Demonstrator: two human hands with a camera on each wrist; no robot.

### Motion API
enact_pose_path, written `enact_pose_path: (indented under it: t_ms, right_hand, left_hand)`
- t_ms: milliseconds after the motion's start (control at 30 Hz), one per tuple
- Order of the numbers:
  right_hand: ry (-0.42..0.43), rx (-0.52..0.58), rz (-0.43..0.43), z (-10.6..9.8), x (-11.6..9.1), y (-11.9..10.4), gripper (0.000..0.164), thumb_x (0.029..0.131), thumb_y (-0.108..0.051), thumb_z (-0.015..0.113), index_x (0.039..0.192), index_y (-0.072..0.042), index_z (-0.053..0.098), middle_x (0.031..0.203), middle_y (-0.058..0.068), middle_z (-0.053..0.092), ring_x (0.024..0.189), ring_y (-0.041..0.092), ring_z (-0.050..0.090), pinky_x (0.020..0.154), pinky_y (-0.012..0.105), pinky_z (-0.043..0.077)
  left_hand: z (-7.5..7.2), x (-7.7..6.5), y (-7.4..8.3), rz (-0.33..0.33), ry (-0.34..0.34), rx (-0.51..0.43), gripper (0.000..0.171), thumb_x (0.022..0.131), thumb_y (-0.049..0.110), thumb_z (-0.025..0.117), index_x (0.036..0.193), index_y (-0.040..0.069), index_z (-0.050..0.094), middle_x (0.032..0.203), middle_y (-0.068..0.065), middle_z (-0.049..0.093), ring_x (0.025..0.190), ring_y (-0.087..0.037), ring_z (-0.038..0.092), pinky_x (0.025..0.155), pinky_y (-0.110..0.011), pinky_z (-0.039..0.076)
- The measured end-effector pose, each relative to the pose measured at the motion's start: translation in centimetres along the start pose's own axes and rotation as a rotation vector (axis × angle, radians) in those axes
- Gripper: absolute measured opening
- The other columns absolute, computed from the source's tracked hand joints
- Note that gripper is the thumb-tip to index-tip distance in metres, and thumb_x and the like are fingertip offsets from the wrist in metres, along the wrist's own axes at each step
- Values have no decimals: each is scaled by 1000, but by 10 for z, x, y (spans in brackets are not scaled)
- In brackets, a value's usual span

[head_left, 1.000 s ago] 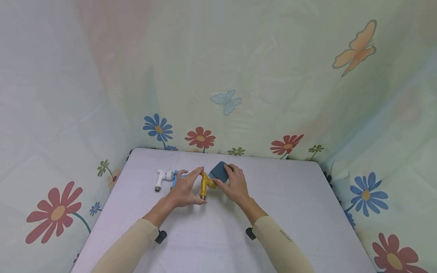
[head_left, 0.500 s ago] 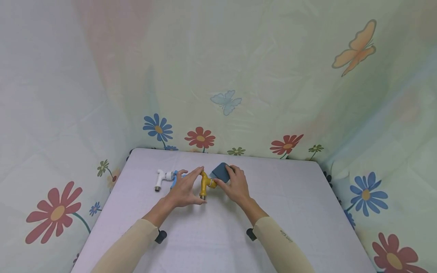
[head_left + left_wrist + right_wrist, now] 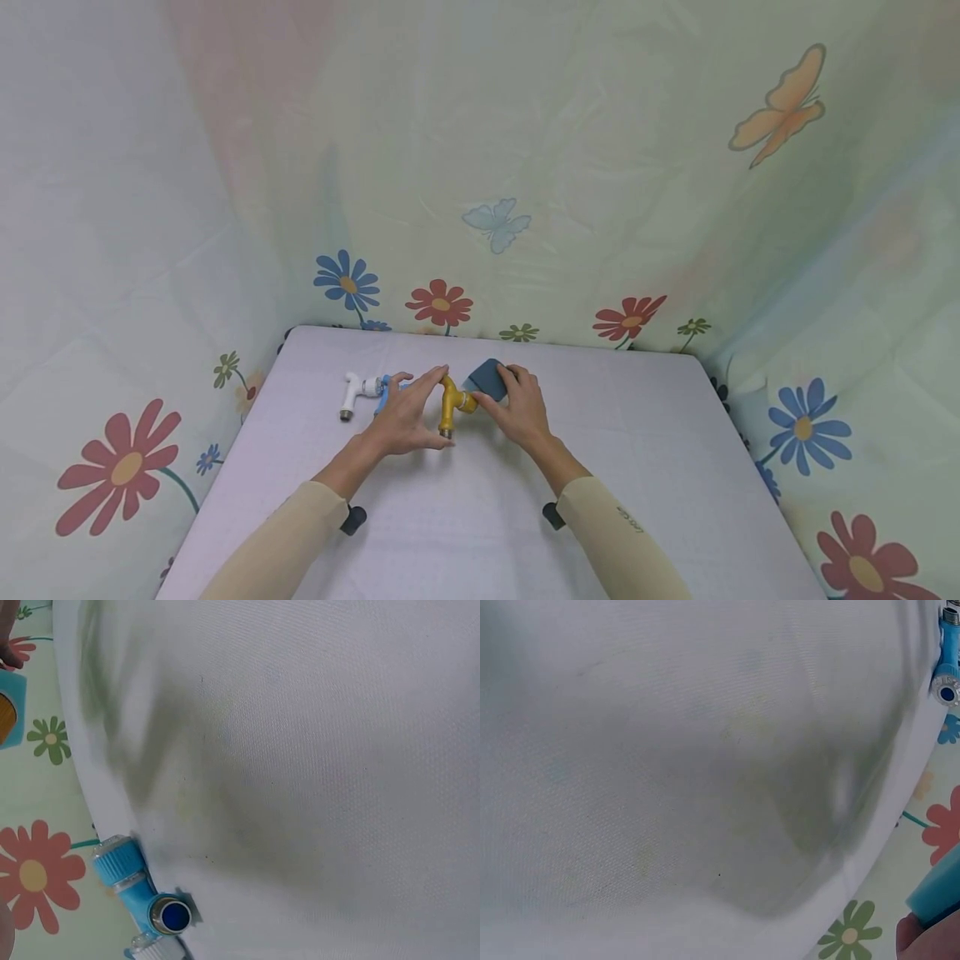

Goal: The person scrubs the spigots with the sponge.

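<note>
Between the thumb and fingertips of my left hand [image 3: 403,421] a yellow tap [image 3: 448,406] is held by its two ends, its threaded end toward me. My right hand [image 3: 521,408] grips a flat teal pad [image 3: 487,379], a sponge or folded cloth, I cannot tell which. The pad is behind the tap's knob end, and the right thumb lies close to that knob. Parts of the teal pad [image 3: 19,697] and the yellow tap [image 3: 6,716] show at the left wrist view's edge. In the right wrist view a fingertip [image 3: 930,941] touches the pad's turquoise side [image 3: 939,889].
Left of my left hand lie a white tap [image 3: 351,393] and a blue tap [image 3: 382,396], the blue one partly hidden by my fingers. All this is over a white-covered table [image 3: 480,533]. A flowered curtain [image 3: 600,208] stands behind and at both sides.
My right hand and the teal pad have shifted slightly down and to the right, away from the yellow tap. The left hand and the tap have stayed in place.
</note>
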State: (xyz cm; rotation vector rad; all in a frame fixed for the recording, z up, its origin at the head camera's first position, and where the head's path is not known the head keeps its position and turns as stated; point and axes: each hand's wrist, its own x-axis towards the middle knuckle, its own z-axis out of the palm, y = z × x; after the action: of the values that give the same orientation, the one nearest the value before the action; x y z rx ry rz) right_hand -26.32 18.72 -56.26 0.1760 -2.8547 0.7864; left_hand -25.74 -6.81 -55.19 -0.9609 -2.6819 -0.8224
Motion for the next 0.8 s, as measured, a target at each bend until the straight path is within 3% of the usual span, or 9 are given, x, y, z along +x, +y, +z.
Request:
enact_pose_path:
  t_ms: [367,633,800]
  right_hand:
    - [46,1,-36,0,-3,6,83,93,-65,64,152,-8,51,150,18,51,136,37,49,110,56,48]
    - [42,36,-8,-1,-2,7,85,93,-65,64,155,-10,47,154,16,46,139,36,45,114,54,45]
    - [79,51,-75,0,-4,5,85,92,-62,69,157,-12,45,157,14,44,142,34,44,115,55,46]
  left_hand:
    - [-1,0,3,8,5,-18,123,68,60,92,164,15,29,164,-5,44,148,-21,47,119,-57,27]
    - [-1,1,0,-18,-10,-18,124,69,62,91,165,14,28,165,-4,43,149,-20,46,120,-57,26]
    - [1,0,-5,-41,12,-28,123,69,58,92,164,12,29,162,-8,47,146,-24,50,117,-59,27]
